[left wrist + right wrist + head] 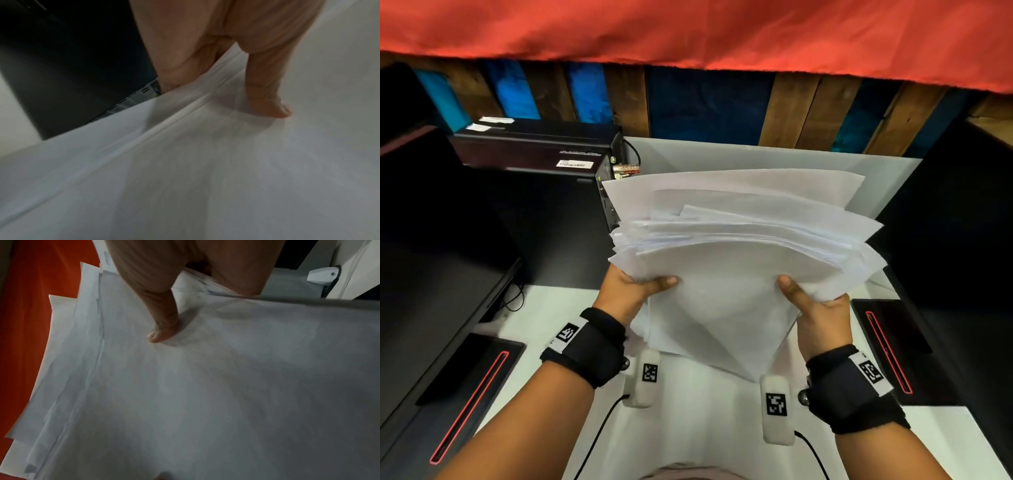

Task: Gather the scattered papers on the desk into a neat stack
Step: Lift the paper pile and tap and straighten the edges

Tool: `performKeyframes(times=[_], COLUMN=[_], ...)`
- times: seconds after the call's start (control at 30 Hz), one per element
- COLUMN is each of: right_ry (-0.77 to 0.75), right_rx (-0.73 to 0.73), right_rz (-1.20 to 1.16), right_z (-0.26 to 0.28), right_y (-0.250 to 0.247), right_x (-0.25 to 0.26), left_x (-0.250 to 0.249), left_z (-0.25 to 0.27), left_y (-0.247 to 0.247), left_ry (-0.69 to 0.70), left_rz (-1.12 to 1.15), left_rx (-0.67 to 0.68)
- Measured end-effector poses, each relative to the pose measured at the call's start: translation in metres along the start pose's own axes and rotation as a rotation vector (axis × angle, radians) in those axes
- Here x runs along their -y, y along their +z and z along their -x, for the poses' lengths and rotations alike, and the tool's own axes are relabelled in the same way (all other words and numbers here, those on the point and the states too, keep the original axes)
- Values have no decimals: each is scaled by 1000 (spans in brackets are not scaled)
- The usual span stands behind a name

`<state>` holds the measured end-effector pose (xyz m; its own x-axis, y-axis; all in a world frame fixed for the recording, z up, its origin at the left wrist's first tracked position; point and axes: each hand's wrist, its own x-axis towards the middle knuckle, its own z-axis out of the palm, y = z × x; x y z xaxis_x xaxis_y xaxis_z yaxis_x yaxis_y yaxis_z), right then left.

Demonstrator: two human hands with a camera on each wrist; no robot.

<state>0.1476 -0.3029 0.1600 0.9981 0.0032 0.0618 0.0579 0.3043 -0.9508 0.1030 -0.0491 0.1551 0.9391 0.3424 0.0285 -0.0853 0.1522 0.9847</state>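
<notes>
Both-handed: left hand [631, 291] and right hand [816, 313] grip the uneven paper stack [739, 253] by its sides, thumbs pressed on top, fingers underneath, raised above the desk [688, 428].

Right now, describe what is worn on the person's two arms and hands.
Both hands are bare, left hand and right hand. Each forearm is sleeveless, with a black wrist strap bearing a white tag of black square code. Under each wrist hangs a white camera pod with a black cable.
</notes>
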Motion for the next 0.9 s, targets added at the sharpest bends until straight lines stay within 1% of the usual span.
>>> performKeyframes(times=[0.07,0.13,0.2,0.27,0.33,0.43,0.5,0.57,0.63,0.7,0.77,0.83,0.9], right_ry=[17,44,54,30,-30,-107,-98,-32,-23,-77,-125,-216,-279], right_rx=[40,66,65,43,36,42,67,58,1,-47,-68,-47,-42], right_rz=[-1,101,197,222,201,172,192,227,301,325,314,345,333], right_z=[0,1,2,3,2,-2,-4,-4,1,3,6,9,12], right_y=[-3,-6,-7,-3,4,7,3,-1,3,7,13,17,19], right_x=[-1,-8,-14,-14,-4,9,6,-5,-13,-20,-15,-8,-4], left_x=[1,7,14,17,13,1,1,10,21,24,20,12,5], left_z=[1,5,8,9,7,7,8,11,16,18,20,20,21], left_y=[-3,-4,-2,2,7,8,6,7,13,22,28,30,30], left_ry=[-33,-93,-115,-84,-42,15,0,-41,-43,-22,24,85,115], left_rz=[10,22,1,-6,19,50,44,4,-31,4,22,13,-4], left_rx=[23,51,39,-7,-41,-37,-14,2,-52,-132,-178,-186,-170])
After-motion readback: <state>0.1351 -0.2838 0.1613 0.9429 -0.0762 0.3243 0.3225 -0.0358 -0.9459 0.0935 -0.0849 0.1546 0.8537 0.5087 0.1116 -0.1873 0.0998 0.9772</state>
